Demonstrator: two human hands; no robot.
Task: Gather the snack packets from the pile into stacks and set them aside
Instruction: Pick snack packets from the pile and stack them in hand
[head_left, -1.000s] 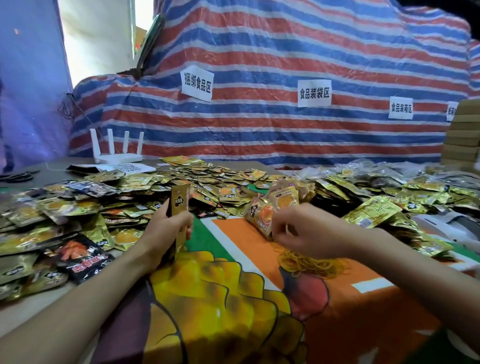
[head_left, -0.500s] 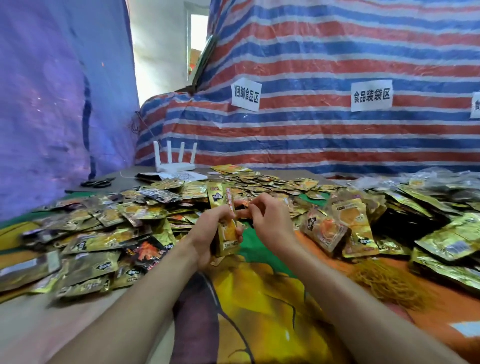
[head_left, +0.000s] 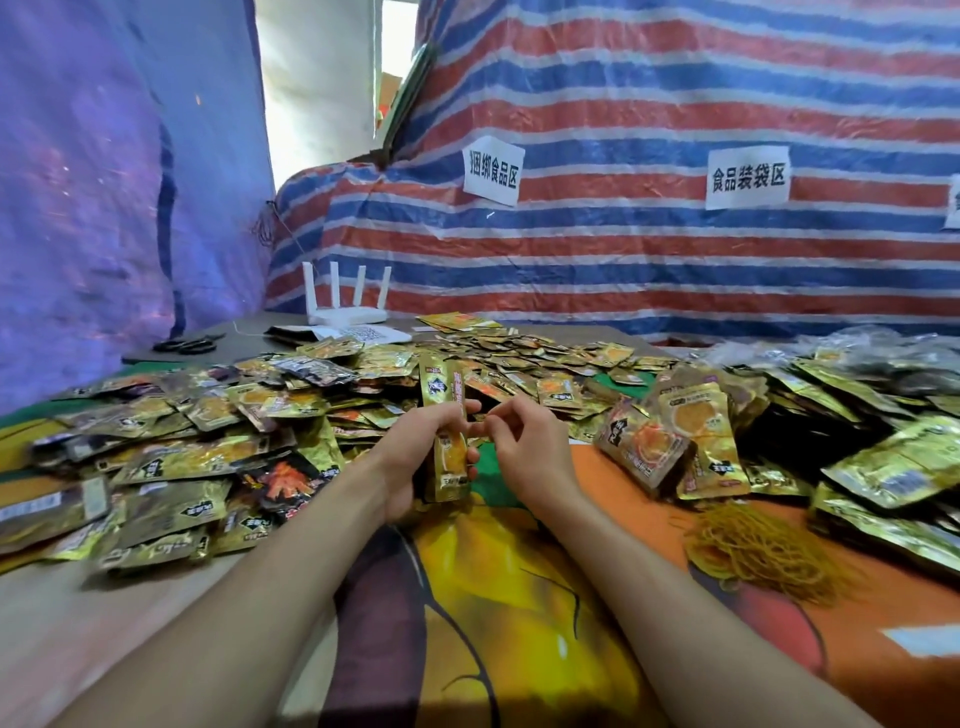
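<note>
Where the two hands meet over the printed cloth (head_left: 519, 597), the left hand (head_left: 415, 457) grips one upright stack of gold packets (head_left: 447, 431), fingers closed around its lower half, its base down near the cloth. The right hand (head_left: 524, 447) is beside it, thumb and forefinger pinched together at the stack's edge; whether they hold anything, perhaps a rubber band, is too small to tell. The loose pile of packets (head_left: 208, 415) spreads left and behind the hands, far too many and too overlapped to count. Two bundled stacks (head_left: 670, 441) lean together to the right, and one heap of yellow rubber bands (head_left: 753, 545) lies near them. Behind stand one white router (head_left: 345, 306) with four aerials and one pair of scissors (head_left: 187, 344). Two paper signs (head_left: 492, 171) show whole on the striped tarp (head_left: 675, 260); a third is cut off at the right edge. The packets at far left are blurred, their print unreadable. Since half a second ago the hands and stack are in much the same pose, the right fingers a touch farther from the stack's top.
</note>
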